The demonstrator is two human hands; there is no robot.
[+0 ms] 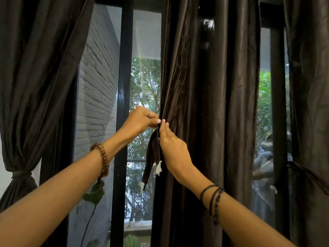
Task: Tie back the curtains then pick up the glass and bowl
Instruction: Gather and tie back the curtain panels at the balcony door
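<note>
Both our hands meet at the left edge of the middle curtain [204, 104]. Our left hand [142, 120] pinches the fabric edge with curled fingers; our right hand [173, 145] lies against the gathered folds, fingers fairly straight, apparently pressing. A dark tie strap [150, 163] with pale frayed ends dangles just below them. The left curtain [26, 86] is already tied, and so is the right curtain [309, 122]. Glass and bowl: not in view. We judge it best to bunch the folds tight first, then wrap the strap around and cinch snugly so nothing slips.
</note>
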